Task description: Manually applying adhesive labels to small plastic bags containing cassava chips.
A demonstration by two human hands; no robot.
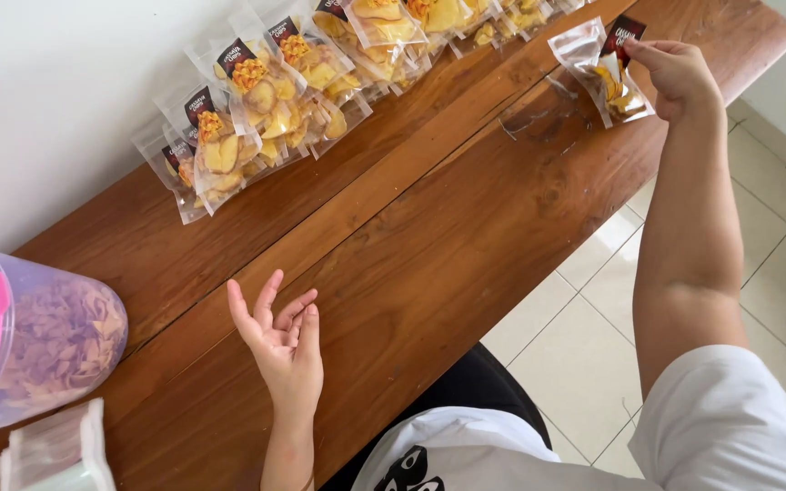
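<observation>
Wooden table (429, 236): a row of filled chip bags (266, 100) lies along its far edge; right hand (680, 77) pinches another bag (604, 73) beyond that row, left hand (282, 341) hovers open and empty near the tub of loose chips (38, 350).

Single head view: you look steeply down from your own head onto the wooden bench (466, 236), close in, facing the white wall (56, 82) beyond it, with tiled floor (593, 345) at lower right.
</observation>
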